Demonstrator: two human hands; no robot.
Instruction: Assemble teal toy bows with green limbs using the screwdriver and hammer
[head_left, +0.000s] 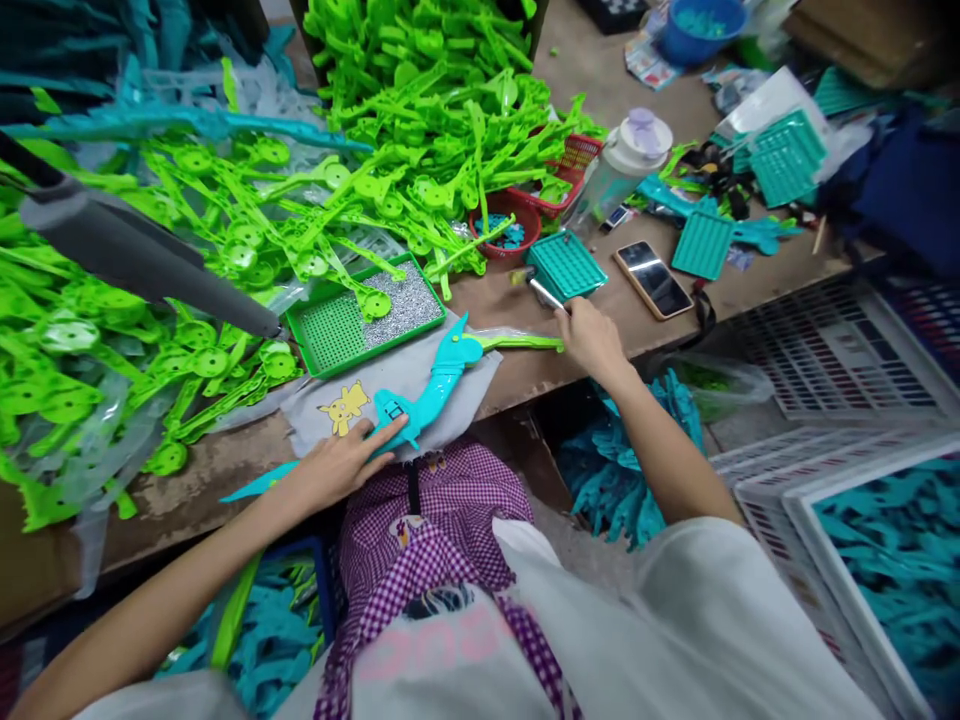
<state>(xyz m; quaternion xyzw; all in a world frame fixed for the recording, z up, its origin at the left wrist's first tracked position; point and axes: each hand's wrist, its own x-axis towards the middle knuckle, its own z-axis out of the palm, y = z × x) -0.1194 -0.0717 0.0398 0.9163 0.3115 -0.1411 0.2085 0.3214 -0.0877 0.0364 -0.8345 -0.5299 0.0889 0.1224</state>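
Left hand [341, 467] lies open, index finger stretched onto the blue piece [442, 385], there on the grey cloth [397, 370] at the table's [491, 292] near edge; right hand [590, 338], forearm slanting in from near right, grips a silver tool [546, 294].

the blue part [448, 375] is glossy plastic, the grey cloth [397, 366] matt, the rough tabletop [172, 500] perhaps cardboard.

We see a phone [654, 280] right of the middle, a cup [621, 170] with a pale lid above it, and a blue bowl [688, 52] at upper right.
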